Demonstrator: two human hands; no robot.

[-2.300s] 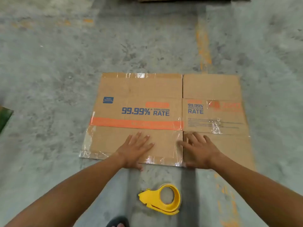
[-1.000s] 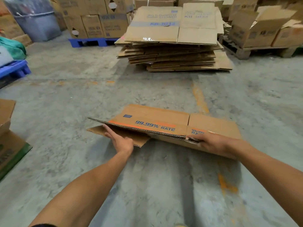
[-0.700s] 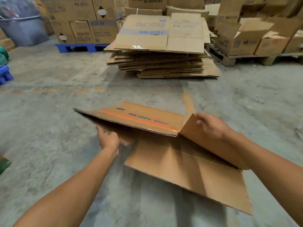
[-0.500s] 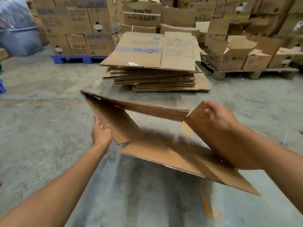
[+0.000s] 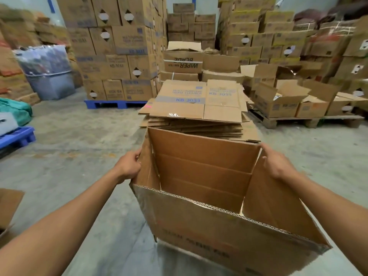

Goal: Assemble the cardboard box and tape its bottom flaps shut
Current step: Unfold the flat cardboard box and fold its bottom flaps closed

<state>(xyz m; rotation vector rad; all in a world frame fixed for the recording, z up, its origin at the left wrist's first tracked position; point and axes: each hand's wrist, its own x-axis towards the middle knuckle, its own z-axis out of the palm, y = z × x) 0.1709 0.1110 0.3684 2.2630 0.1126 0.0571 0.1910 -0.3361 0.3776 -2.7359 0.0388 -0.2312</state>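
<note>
A brown cardboard box (image 5: pixel 203 170) stands opened into a square tube in front of me, its flaps up and its inside showing. My left hand (image 5: pixel 129 166) grips the upper edge of the left side panel. My right hand (image 5: pixel 276 164) holds the top of the right side panel near the far corner. The near wall (image 5: pixel 229 240) carries faint print and tilts toward me. The box's lower end is hidden. No tape dispenser is in view.
A stack of flattened cartons (image 5: pixel 197 108) lies just beyond the box. Stacked boxes on a blue pallet (image 5: pixel 111 103) stand at the back left, open boxes on a wooden pallet (image 5: pixel 298 120) at the right. A cardboard piece (image 5: pixel 8 208) sits at the left edge.
The flat carton was lifted off the floor and pulled open from a flat sheet into a square tube. Both hands moved to its side panels. The yellow tape dispenser dropped out of view.
</note>
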